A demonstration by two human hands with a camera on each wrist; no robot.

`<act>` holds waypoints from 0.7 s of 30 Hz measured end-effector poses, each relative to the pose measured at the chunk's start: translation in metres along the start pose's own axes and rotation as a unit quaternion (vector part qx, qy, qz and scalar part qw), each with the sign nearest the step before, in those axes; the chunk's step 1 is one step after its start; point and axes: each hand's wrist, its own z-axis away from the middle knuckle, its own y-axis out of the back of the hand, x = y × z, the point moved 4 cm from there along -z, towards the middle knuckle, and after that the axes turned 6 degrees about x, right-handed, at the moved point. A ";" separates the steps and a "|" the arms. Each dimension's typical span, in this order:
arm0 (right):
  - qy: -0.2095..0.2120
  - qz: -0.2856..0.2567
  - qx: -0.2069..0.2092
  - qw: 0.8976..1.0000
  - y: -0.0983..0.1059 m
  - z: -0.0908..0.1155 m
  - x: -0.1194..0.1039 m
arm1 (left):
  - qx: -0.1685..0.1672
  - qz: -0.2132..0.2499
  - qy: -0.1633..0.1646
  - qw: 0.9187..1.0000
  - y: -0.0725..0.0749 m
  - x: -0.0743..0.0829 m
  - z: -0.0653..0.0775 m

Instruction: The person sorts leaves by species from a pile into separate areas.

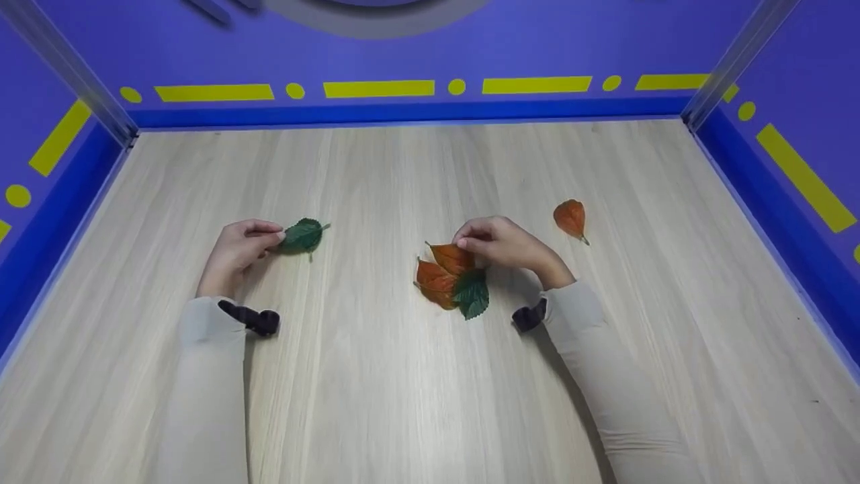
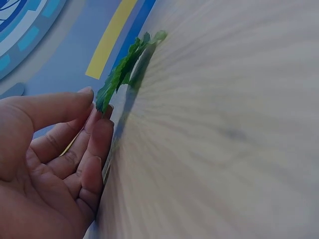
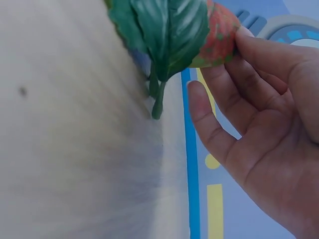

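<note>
My left hand [image 1: 243, 250] pinches the edge of a green leaf [image 1: 304, 236] between thumb and fingers. In the left wrist view that leaf [image 2: 122, 72] tilts up from the fingertips, close over the table. Further right, my right hand [image 1: 507, 245] pinches the edge of an orange leaf [image 1: 450, 257]. It overlaps a second orange leaf [image 1: 435, 285] and a dark green leaf [image 1: 471, 296] in one cluster. In the right wrist view, green leaf layers [image 3: 169, 35] with stems pointing down partly cover the red-orange leaf [image 3: 222, 37] under my thumb.
A single orange leaf [image 1: 570, 218] lies to the right, beyond my right hand. The light wood table [image 1: 376, 403] is bounded by a purple-blue back wall [image 1: 403, 60] with yellow marks, and by side walls. Black wrist cameras [image 1: 267, 323] sit on both sleeves.
</note>
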 end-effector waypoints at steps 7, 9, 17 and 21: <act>0.003 -0.004 0.031 0.999 0.003 0.000 -0.003 | 0.001 0.012 0.001 1.000 0.000 0.000 0.000; 0.001 -0.011 0.036 0.999 0.004 0.001 -0.003 | 0.001 0.015 -0.001 1.000 -0.001 0.000 0.000; 0.004 -0.023 0.066 0.998 0.013 0.004 -0.003 | 0.015 0.033 -0.016 0.999 -0.001 0.004 0.001; 0.014 -0.025 0.077 0.997 0.020 0.006 -0.001 | 0.022 0.032 -0.033 0.999 -0.002 0.009 0.002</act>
